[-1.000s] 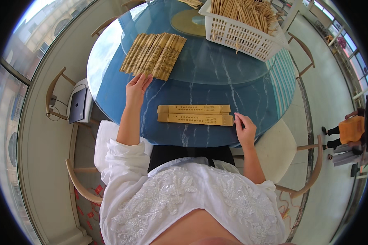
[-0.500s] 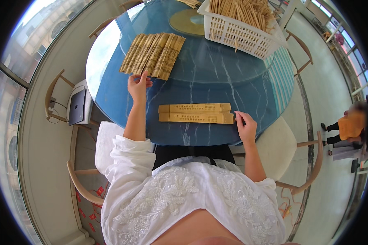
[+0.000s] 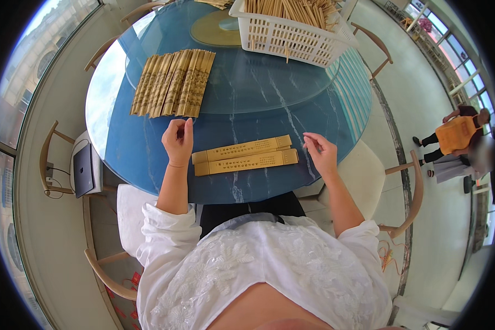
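Two flat gold paper sleeves (image 3: 246,163) with dark print lie one behind the other before me, slightly spread at their right ends. My left hand (image 3: 177,142) hovers left of them, fingers curled in and thumb pointing up; whether anything is in it is hidden. Just beyond its fingertips lies a wide row of similar gold sleeves (image 3: 173,82), side by side and overlapping. My right hand (image 3: 320,154) is off the right ends of the two sleeves, thumb and forefinger drawn together; nothing I can make out sticks out of them.
A white slotted plastic basket (image 3: 291,41) full of thin wooden sticks (image 3: 291,11) stands at the far side of the round blue table (image 3: 258,190). Chairs surround the table; a laptop (image 3: 83,169) rests on one at the left. A person in an orange garment (image 3: 455,135) is far right.
My view has turned, shifting the table left. My left hand has drawn back from the gold row and curled its fingers. My right hand has come slightly away from the two sleeves' ends.
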The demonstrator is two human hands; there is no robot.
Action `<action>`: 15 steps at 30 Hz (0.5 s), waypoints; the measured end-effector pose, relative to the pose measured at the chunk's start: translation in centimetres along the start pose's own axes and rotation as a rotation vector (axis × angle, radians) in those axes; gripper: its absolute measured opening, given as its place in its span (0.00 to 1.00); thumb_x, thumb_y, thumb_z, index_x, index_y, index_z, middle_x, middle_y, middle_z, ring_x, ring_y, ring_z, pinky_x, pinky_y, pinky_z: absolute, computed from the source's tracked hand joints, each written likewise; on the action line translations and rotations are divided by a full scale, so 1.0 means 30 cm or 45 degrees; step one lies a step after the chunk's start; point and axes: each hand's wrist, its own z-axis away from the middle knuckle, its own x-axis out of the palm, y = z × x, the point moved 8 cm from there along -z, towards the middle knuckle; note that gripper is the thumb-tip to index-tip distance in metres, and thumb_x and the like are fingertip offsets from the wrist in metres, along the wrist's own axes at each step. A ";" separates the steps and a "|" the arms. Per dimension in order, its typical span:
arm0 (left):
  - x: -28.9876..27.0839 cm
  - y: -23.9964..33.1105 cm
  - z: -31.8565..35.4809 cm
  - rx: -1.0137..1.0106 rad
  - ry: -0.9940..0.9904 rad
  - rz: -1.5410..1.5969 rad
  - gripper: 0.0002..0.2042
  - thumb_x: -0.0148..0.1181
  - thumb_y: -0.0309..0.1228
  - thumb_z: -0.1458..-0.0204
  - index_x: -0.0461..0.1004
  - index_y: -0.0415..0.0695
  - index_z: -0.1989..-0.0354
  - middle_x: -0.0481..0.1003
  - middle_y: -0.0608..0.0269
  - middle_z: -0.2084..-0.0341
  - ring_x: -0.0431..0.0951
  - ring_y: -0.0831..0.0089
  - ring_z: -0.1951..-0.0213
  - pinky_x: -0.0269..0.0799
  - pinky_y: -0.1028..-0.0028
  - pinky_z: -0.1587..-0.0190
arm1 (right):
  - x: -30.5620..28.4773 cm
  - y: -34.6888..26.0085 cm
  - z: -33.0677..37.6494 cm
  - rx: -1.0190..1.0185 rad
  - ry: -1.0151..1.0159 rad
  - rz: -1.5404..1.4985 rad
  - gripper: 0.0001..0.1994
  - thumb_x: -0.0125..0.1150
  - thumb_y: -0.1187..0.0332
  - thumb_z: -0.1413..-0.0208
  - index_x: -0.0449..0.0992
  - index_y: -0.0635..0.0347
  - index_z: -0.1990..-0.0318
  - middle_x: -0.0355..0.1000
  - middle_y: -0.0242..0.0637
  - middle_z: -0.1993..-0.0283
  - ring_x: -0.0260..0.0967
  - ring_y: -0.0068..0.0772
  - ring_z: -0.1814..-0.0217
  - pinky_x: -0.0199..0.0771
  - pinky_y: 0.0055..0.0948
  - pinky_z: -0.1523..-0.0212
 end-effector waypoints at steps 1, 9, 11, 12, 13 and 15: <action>0.023 0.017 0.001 0.026 -0.103 0.016 0.11 0.66 0.29 0.45 0.71 0.41 0.77 0.66 0.67 0.88 0.62 0.80 0.85 0.56 0.79 0.81 | -0.009 -0.073 -0.068 -0.188 0.031 0.105 0.06 0.64 0.74 0.43 0.81 0.63 0.59 0.77 0.33 0.71 0.72 0.18 0.72 0.70 0.18 0.70; 0.221 0.129 0.088 0.127 -1.047 0.151 0.14 0.76 0.37 0.60 0.76 0.42 0.77 0.71 0.65 0.85 0.72 0.71 0.83 0.68 0.75 0.79 | -0.012 -0.332 -0.899 -0.763 0.303 0.622 0.08 0.61 0.66 0.42 0.83 0.56 0.60 0.77 0.36 0.66 0.75 0.35 0.68 0.75 0.33 0.64; 0.247 0.148 0.107 0.114 -1.205 0.189 0.16 0.77 0.39 0.62 0.78 0.42 0.75 0.72 0.65 0.83 0.73 0.70 0.81 0.70 0.74 0.77 | -0.004 -0.217 -1.123 -0.456 0.228 0.754 0.11 0.61 0.61 0.43 0.83 0.53 0.58 0.79 0.39 0.59 0.77 0.39 0.62 0.77 0.38 0.59; 0.253 0.155 0.115 0.103 -1.285 0.203 0.17 0.77 0.40 0.63 0.78 0.42 0.74 0.73 0.65 0.82 0.74 0.70 0.80 0.70 0.74 0.76 | 0.015 -0.164 -1.216 -0.356 0.147 0.846 0.12 0.62 0.60 0.44 0.83 0.52 0.57 0.79 0.39 0.58 0.77 0.40 0.60 0.77 0.38 0.57; 0.254 0.159 0.124 0.090 -1.347 0.208 0.19 0.77 0.43 0.65 0.79 0.42 0.72 0.75 0.65 0.79 0.75 0.68 0.77 0.72 0.72 0.73 | 0.026 -0.113 -1.298 -0.256 0.069 0.937 0.13 0.62 0.58 0.44 0.83 0.51 0.56 0.79 0.39 0.56 0.77 0.41 0.58 0.77 0.39 0.55; 0.259 0.184 0.134 0.127 -1.407 0.202 0.22 0.78 0.44 0.67 0.78 0.43 0.69 0.74 0.64 0.75 0.76 0.65 0.71 0.73 0.70 0.67 | 0.070 -0.052 -1.411 -0.150 -0.054 1.127 0.14 0.63 0.56 0.45 0.83 0.49 0.55 0.80 0.39 0.55 0.78 0.41 0.56 0.77 0.38 0.53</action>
